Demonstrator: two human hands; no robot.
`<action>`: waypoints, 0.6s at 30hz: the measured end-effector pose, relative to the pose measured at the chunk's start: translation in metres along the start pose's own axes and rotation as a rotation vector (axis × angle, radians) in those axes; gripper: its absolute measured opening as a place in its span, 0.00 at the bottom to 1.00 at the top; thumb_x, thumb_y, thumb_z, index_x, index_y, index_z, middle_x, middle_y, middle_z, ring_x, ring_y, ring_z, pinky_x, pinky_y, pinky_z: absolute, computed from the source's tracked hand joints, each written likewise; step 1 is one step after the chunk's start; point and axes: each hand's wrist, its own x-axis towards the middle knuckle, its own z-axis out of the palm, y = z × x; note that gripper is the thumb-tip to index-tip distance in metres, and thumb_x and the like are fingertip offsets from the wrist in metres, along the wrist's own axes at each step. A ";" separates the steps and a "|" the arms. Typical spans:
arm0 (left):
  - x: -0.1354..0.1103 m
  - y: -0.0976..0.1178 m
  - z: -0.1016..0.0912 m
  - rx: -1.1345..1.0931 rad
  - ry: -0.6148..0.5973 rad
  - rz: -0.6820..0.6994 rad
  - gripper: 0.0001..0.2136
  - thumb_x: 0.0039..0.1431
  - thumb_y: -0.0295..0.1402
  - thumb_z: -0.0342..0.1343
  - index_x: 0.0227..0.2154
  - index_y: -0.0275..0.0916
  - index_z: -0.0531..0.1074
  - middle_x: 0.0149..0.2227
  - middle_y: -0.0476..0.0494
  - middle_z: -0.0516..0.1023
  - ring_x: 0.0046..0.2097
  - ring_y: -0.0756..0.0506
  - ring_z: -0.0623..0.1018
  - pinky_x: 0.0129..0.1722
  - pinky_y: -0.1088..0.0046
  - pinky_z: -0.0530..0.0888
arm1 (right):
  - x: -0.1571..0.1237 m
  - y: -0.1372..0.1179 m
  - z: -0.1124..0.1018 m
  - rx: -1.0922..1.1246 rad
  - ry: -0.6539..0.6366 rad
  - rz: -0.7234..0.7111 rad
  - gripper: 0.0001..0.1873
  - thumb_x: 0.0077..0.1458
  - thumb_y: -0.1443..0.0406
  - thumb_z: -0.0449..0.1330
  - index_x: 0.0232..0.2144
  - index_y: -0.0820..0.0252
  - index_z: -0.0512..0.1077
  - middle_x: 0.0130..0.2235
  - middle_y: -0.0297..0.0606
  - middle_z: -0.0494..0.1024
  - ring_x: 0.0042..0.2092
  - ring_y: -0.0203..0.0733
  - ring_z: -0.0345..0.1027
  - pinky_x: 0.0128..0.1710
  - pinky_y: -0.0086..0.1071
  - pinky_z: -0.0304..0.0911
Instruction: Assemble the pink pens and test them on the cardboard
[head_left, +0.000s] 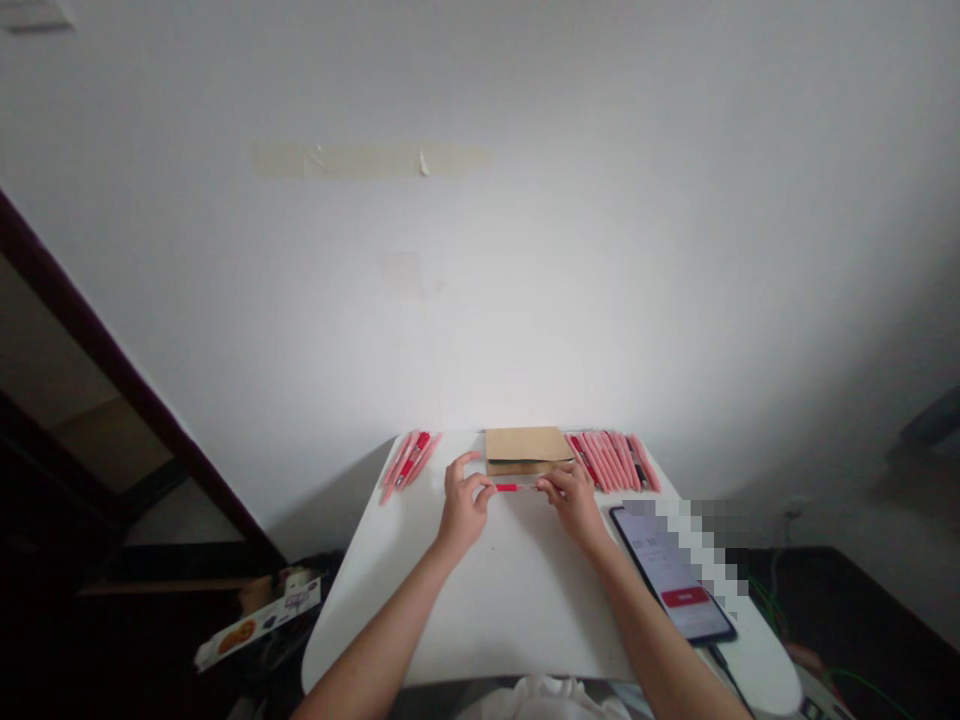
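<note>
My left hand [463, 500] and my right hand [571, 497] meet over the white table [487, 600], each pinching one end of a thin red pen part [508, 487] held level between them. Just behind the hands lies a flat brown cardboard box [525, 448]. A small group of pink and red pens [409, 462] lies to the left of the box. A larger row of several pink pens [615, 460] lies to its right, close to my right hand.
A phone [671, 580] with a lit screen lies on the table's right side, with a cable at its near end. A white wall rises straight behind the table. Printed packaging [259, 622] and clutter sit on the floor to the left.
</note>
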 end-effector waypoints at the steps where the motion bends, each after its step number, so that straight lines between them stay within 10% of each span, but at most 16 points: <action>1: 0.000 0.000 0.000 0.000 0.000 -0.002 0.05 0.57 0.27 0.58 0.27 0.41 0.75 0.53 0.41 0.69 0.57 0.39 0.69 0.59 0.51 0.68 | 0.000 -0.001 -0.001 0.000 -0.006 -0.005 0.19 0.62 0.52 0.54 0.28 0.52 0.78 0.35 0.41 0.79 0.43 0.49 0.66 0.48 0.44 0.58; 18: -0.001 -0.002 0.003 0.027 0.004 -0.024 0.03 0.57 0.29 0.60 0.34 0.43 0.77 0.53 0.42 0.68 0.57 0.39 0.69 0.59 0.51 0.66 | 0.003 -0.005 -0.006 0.137 -0.016 -0.009 0.14 0.59 0.51 0.58 0.34 0.52 0.78 0.37 0.40 0.80 0.43 0.49 0.67 0.46 0.43 0.60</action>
